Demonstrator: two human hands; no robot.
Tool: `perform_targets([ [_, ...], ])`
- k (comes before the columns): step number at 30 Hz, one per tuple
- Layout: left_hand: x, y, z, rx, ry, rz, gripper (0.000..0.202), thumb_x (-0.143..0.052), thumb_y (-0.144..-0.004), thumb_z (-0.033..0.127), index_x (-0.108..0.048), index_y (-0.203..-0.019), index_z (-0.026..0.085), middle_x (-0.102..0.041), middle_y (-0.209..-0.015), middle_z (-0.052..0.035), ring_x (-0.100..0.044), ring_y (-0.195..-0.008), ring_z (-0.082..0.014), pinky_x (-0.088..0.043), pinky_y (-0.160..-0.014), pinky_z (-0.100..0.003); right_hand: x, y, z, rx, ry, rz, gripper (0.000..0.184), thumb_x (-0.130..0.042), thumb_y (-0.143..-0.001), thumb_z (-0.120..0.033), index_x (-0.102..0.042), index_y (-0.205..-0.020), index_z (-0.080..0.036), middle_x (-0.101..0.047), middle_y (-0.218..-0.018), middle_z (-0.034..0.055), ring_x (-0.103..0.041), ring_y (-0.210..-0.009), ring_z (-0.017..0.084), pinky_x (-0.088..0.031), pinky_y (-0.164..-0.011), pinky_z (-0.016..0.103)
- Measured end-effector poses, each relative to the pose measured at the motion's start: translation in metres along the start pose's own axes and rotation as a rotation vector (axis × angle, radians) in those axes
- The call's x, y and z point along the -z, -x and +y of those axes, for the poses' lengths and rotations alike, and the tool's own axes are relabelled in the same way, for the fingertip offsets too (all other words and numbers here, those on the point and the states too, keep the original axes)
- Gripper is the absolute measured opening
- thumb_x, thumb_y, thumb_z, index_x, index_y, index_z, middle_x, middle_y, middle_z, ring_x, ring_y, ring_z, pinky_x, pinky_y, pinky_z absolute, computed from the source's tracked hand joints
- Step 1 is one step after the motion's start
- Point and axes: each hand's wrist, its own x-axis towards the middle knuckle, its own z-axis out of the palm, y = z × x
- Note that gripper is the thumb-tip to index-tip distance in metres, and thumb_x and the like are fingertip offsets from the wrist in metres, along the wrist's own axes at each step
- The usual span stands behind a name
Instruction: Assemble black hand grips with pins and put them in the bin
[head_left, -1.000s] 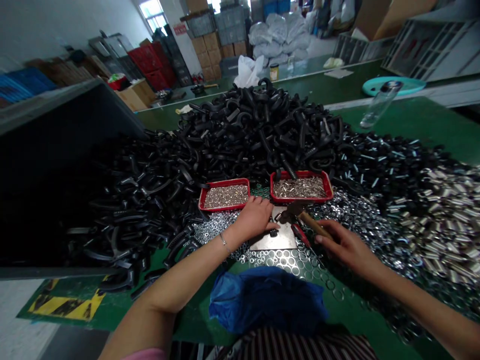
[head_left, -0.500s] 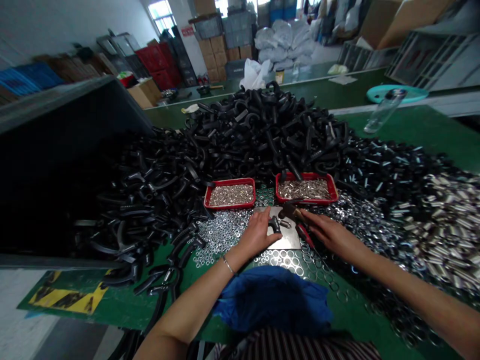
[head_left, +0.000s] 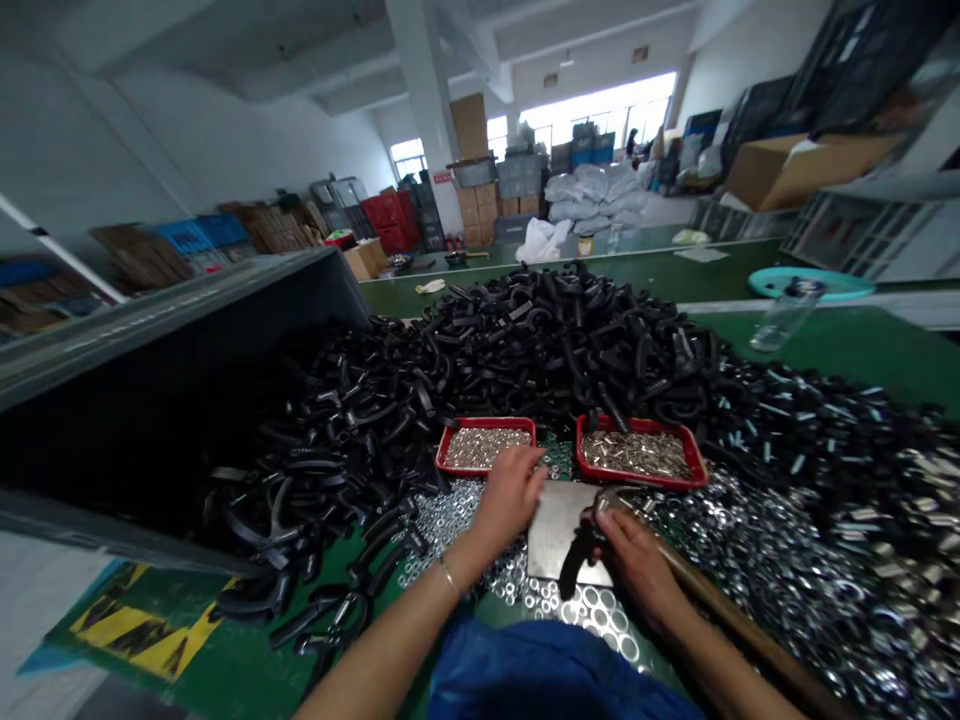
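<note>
My left hand [head_left: 514,492] is over the small washers [head_left: 448,515], just in front of the left red tray [head_left: 487,470]. Its fingers are bent together, and whatever is between the tips is too small to make out. My right hand [head_left: 637,560] grips a black curved handle [head_left: 576,562], which hangs over the right part of the metal plate [head_left: 559,520]. A hammer [head_left: 709,590] with a wooden shaft runs along beneath that hand and forearm; whether the palm holds it too, I cannot tell. Larger rings [head_left: 604,612] lie at the plate's near edge.
The right red tray [head_left: 643,455] holds small metal pins. Behind both trays rises a heap of black handles [head_left: 555,340], spilling from a grey crate [head_left: 187,300] at left. Metal sleeves [head_left: 919,560] and loose nuts spread rightward. A clear bottle [head_left: 784,318] stands at the back right.
My left hand has left the black part on the plate and moved up toward the left tray. My right hand now holds a black curved handle over the plate. The view has tilted upward.
</note>
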Motion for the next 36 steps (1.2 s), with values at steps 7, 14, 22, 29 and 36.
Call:
perform_targets([
  [7, 0.042, -0.114, -0.111, 0.306, -0.575, -0.368, 0.043, -0.039, -0.086, 0.006, -0.061, -0.124, 0.011, -0.062, -0.127, -0.0186, -0.058, -0.12, -0.0282, -0.044, -0.1, -0.039, 0.003, -0.005, 0.012, 0.031, 0.02, -0.04, 0.048, -0.061, -0.08, -0.071, -0.063, -0.088, -0.023, -0.063, -0.081, 0.0006, -0.059, -0.062, 0.015, -0.048, -0.056, 0.028],
  [14, 0.044, -0.147, -0.135, 0.248, -0.597, -0.571, 0.034, -0.059, -0.075, 0.025, -0.069, -0.106, 0.015, -0.067, -0.117, -0.0182, -0.062, -0.114, -0.035, -0.047, -0.095, -0.043, 0.01, -0.009, 0.023, 0.057, 0.038, -0.098, 0.052, -0.061, -0.079, -0.072, -0.057, -0.083, -0.021, -0.06, -0.075, -0.0001, -0.057, -0.06, 0.012, -0.047, -0.056, 0.024],
  [22, 0.061, -0.156, -0.14, 0.041, -0.508, -0.59, 0.032, -0.056, -0.075, 0.026, -0.066, -0.105, 0.019, -0.065, -0.114, -0.0126, -0.061, -0.112, -0.0301, -0.044, -0.099, -0.041, 0.009, -0.008, 0.02, 0.062, -0.041, -0.08, 0.055, -0.064, -0.08, -0.07, -0.059, -0.097, -0.018, -0.053, -0.073, -0.0032, -0.054, -0.056, 0.009, -0.047, -0.054, 0.023],
  [29, 0.067, -0.076, -0.058, 0.224, 0.193, -0.041, 0.052, -0.052, -0.089, 0.038, -0.042, -0.136, 0.019, -0.067, -0.113, -0.0074, -0.063, -0.105, -0.0248, -0.05, -0.093, -0.039, 0.007, 0.004, 0.001, 0.006, -0.114, -0.096, 0.046, -0.067, -0.08, -0.063, -0.056, -0.087, -0.019, -0.059, -0.08, -0.0014, -0.054, -0.056, 0.009, -0.046, -0.052, 0.023],
  [36, -0.01, 0.041, 0.033, 0.624, 1.088, -0.271, 0.047, -0.06, -0.087, 0.056, -0.048, -0.117, 0.021, -0.06, -0.074, 0.0028, -0.058, -0.054, -0.0106, -0.052, -0.054, -0.025, 0.006, -0.002, -0.008, 0.064, 0.173, -0.034, 0.036, -0.06, -0.088, -0.055, -0.048, -0.08, -0.022, -0.046, -0.064, -0.0066, -0.042, -0.051, 0.01, -0.033, -0.045, 0.021],
])
